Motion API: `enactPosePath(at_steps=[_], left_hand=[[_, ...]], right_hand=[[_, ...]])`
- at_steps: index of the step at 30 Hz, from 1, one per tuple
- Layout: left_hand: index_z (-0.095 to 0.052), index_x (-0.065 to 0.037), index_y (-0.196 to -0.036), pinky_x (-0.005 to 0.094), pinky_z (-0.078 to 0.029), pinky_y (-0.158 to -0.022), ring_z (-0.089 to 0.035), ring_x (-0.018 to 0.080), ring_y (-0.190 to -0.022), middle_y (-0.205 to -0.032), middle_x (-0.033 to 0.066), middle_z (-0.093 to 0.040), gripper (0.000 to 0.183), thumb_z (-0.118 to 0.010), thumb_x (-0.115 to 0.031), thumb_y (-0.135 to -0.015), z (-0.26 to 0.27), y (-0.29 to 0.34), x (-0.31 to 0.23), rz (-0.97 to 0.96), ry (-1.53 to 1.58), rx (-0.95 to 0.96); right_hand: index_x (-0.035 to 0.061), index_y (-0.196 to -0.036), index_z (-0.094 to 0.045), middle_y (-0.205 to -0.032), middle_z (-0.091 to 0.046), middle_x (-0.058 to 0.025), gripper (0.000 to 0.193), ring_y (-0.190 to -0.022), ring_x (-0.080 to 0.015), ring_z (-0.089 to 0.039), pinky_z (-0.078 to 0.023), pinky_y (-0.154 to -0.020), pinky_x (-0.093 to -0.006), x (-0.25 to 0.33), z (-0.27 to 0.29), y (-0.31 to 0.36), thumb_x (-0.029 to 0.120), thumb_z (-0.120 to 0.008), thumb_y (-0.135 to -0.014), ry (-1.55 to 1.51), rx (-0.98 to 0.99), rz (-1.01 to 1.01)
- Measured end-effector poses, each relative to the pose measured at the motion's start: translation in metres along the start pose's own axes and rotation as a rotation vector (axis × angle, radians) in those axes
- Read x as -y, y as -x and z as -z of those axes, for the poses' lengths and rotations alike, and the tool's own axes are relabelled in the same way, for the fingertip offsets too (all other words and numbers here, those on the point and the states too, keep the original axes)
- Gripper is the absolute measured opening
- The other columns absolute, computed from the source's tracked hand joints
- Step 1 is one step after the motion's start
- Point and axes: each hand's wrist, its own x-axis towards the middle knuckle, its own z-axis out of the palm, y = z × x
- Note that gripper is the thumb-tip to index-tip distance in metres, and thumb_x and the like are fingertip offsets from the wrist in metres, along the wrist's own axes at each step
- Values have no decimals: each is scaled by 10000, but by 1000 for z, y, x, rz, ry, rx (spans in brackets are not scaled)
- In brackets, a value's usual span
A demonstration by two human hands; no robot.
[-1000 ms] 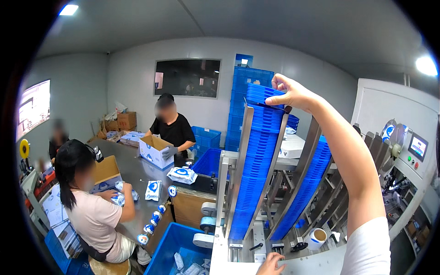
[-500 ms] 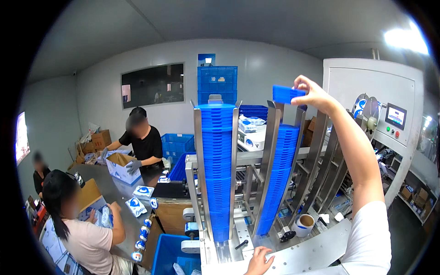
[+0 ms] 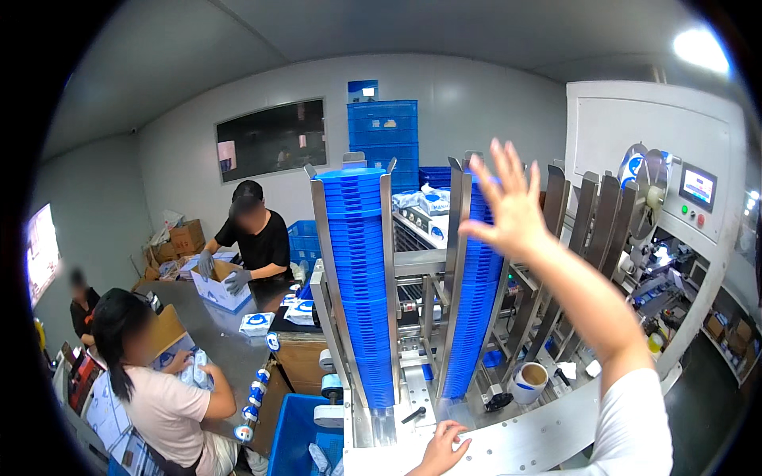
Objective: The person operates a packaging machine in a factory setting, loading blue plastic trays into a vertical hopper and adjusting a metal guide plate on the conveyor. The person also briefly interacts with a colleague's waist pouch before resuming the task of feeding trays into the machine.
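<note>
Head view: the right hand [image 3: 512, 202], at about 2 o'clock, is spread wide and holds nothing; half a second ago it pinched a small batch of blue pieces above the right blue stack [image 3: 475, 301]. That stack, at 4 o'clock, now rises nearly to the tips of its metal guides [image 3: 458, 222], higher than before, so the batch seems to have been added and the two columns now look close to equally full. Whether the fingertips touch it, I cannot tell. The left blue stack [image 3: 357, 270] stands near the centre. Between 5 and 6 o'clock, the left hand [image 3: 444, 446] is loosely curled over the pale machine bed [image 3: 548, 428], with nothing visible in its grasp.

On that bed, between 4 and 5 o'clock, sits a white roll [image 3: 520, 389]. A control screen [image 3: 698, 184] glows just above 3 o'clock. Across the room, a person in black [image 3: 266, 238] handles a carton [image 3: 225, 293] at 9 o'clock, while a seated person [image 3: 163, 404] works at 8. Blue crates [image 3: 382, 135] stand stacked at 12 o'clock.
</note>
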Motion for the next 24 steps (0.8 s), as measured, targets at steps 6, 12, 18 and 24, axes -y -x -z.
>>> enactPosePath(at_steps=[6, 12, 18, 24], left_hand=[[-542, -84, -1111, 301, -510, -693, -592, 171, -799, -1126, 91, -476, 331, -667, -177, -819, 1, 1, -1, 32, -88, -9], [-592, -86, -999, 316, -496, -606, -602, 213, -660, -1065, 94, -508, 251, -682, -120, -768, -2, 25, -35, -80, -294, -402], [-648, -84, -960, 303, -504, -644, -624, 188, -700, -1079, 111, -526, 209, -693, -115, -759, -27, 136, -86, 160, -388, -662], [-632, -92, -921, 314, -508, -683, -614, 202, -769, -1081, 114, -502, 174, -696, -102, -760, -38, 263, -154, 477, -698, -836]], right_hand=[[220, -1483, -141, -1512, 64, -245, 998, -1397, -420, 81, -27, -1026, -695, 72, -75, 122, 645, -616, -716, -245, 61, -187], [198, -1461, -228, -1522, 71, -214, 958, -1390, -437, 92, -1, -1007, -724, 118, -93, 243, 561, -678, -697, -281, 373, -51], [163, -1451, -269, -1514, -74, -238, 957, -1390, -455, -8, 19, -988, -721, 111, -44, 209, 458, -734, -669, -557, 50, 194], [218, -1485, -156, -1560, -51, -25, 867, -1435, -257, -1, -38, -1055, -662, 145, -1, 5, 440, -625, -790, -631, -304, 139]])
